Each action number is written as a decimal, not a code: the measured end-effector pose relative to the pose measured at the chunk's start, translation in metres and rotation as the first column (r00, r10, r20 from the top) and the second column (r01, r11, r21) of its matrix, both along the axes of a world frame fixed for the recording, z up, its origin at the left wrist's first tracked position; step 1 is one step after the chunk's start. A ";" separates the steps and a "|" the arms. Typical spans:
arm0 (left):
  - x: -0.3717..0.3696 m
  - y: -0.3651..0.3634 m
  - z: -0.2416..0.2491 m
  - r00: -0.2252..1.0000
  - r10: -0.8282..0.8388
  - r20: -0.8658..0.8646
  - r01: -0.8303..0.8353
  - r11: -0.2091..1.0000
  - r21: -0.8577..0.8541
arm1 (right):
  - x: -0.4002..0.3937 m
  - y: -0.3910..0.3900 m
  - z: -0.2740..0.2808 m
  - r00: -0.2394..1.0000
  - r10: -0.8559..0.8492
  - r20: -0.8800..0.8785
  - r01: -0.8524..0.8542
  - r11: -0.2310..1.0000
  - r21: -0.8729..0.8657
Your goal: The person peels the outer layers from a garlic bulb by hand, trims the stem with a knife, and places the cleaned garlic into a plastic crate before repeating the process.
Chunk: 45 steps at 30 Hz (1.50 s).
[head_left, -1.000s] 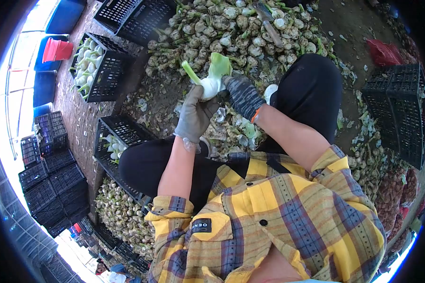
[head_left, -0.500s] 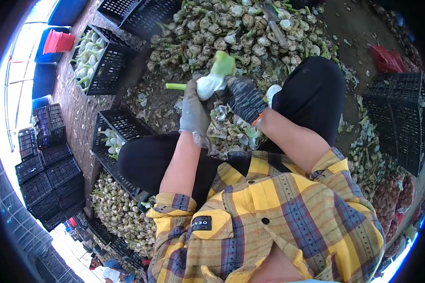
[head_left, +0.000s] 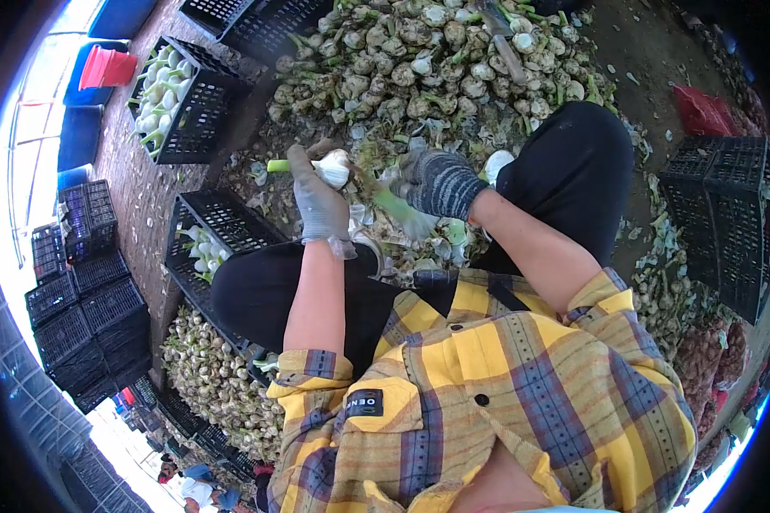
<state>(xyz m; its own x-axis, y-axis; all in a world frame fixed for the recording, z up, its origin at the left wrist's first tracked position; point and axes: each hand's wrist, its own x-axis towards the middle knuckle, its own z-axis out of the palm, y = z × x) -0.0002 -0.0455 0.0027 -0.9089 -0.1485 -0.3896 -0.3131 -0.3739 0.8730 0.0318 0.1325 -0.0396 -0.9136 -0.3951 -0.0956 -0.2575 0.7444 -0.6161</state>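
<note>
My left hand (head_left: 320, 193), in a light grey coated glove, is closed on a garlic bulb (head_left: 332, 169). The bulb is white and mostly clean, and its short green stem (head_left: 279, 165) points left. To the right is my right hand (head_left: 441, 183), in a dark striped glove. A pale green strip of garlic peel (head_left: 406, 214), smeared by motion, is at its fingertips. Whether the fingers still grip the peel cannot be made out. Loose skins lie on the ground below both hands.
Ahead is a heap of untrimmed garlic (head_left: 436, 64) with a long-handled tool (head_left: 506, 53) on it. Black crates of garlic stand at the left, one crate (head_left: 231, 214) beside my knee. More garlic (head_left: 218, 376) lies behind it. Stacked black crates (head_left: 719, 218) are at the right.
The outer green peel has come away from the bulb. My left hand has moved left with the bulb, and my right hand has moved apart from it.
</note>
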 end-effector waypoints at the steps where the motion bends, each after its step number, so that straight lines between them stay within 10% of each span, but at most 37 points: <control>1: 0.000 0.002 0.001 1.000 -0.008 -0.017 0.007 0.998 -0.065 | 0.001 0.000 -0.001 0.999 -0.038 0.018 0.040 0.993 -0.114; 5: 0.003 0.011 0.001 0.988 -0.119 -0.103 0.092 0.966 -0.240 | -0.001 -0.009 0.007 0.897 -0.112 0.428 0.361 0.743 -0.563; 12: 0.016 0.017 -0.005 0.901 -0.421 -0.107 0.375 0.879 -0.295 | -0.008 -0.004 0.030 0.627 0.145 0.765 0.613 0.514 -0.600; 24: 0.017 0.030 -0.010 0.907 -0.339 -0.248 0.166 0.831 -0.532 | -0.002 -0.003 0.029 0.893 -0.246 0.376 0.425 0.734 -0.529; 28: 0.011 0.024 -0.010 0.958 -0.288 0.005 0.265 0.875 -0.405 | -0.011 -0.013 -0.007 0.842 -0.455 0.290 0.503 0.469 -0.726; 31: 0.009 0.026 -0.005 0.961 -0.278 0.007 0.262 0.897 -0.356 | -0.010 -0.008 -0.008 0.778 -0.592 0.210 0.612 0.641 -0.463; 35: 0.007 0.019 -0.008 0.956 -0.281 -0.081 0.243 0.918 -0.313 | -0.017 -0.009 -0.026 0.691 -0.556 0.463 0.706 0.378 -0.599; 36: 0.006 0.017 -0.006 0.954 -0.283 -0.098 0.243 0.923 -0.297 | -0.020 0.001 -0.025 0.720 -0.612 0.327 0.691 0.593 -0.413; 39: 0.006 0.014 0.001 0.968 -0.237 -0.082 0.198 0.923 -0.328 | -0.017 -0.003 -0.016 0.895 -0.363 0.258 0.444 0.769 -0.459; 43: 0.013 0.019 0.003 0.943 -0.323 -0.085 0.246 0.842 -0.480 | -0.010 -0.004 0.020 0.593 0.108 0.798 0.696 0.431 -0.575; 45: 0.015 0.017 -0.006 0.926 -0.369 -0.079 0.300 0.848 -0.438 | -0.013 -0.003 0.032 0.645 0.130 0.753 0.607 0.512 -0.608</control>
